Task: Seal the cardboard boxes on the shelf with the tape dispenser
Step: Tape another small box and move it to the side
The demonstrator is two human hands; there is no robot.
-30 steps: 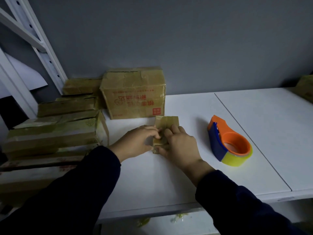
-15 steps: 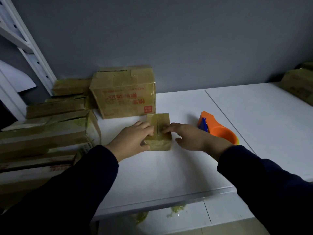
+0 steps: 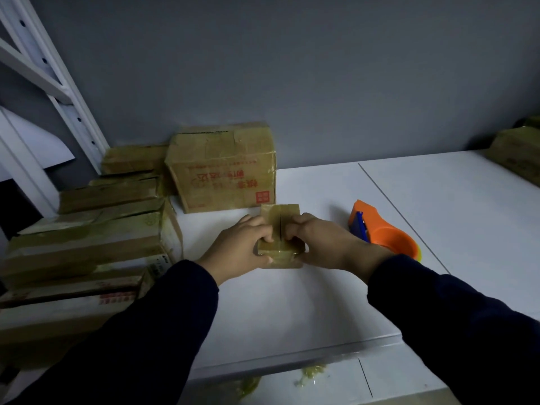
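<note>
A small cardboard box (image 3: pixel 280 220) sits on the white shelf (image 3: pixel 292 302) in front of me, its two top flaps meeting at a dark middle seam. My left hand (image 3: pixel 239 247) grips its left side, fingers curled over the top and thumb on the front face. My right hand (image 3: pixel 321 244) grips the right side the same way, fingertips beside the seam. The orange and blue tape dispenser (image 3: pixel 380 232) lies on the shelf just right of my right hand, untouched and partly hidden by my wrist.
A larger taped box with red print (image 3: pixel 225 168) stands behind the small one. Several flat boxes (image 3: pixel 96 238) are stacked at the left by a white shelf post (image 3: pixel 67 106). Another box (image 3: pixel 517 156) sits far right. Tape scraps (image 3: pixel 309 375) lie on the lower shelf.
My right hand came back from the right and took hold of the box's right side. My left hand kept its grip. The view shifted slightly.
</note>
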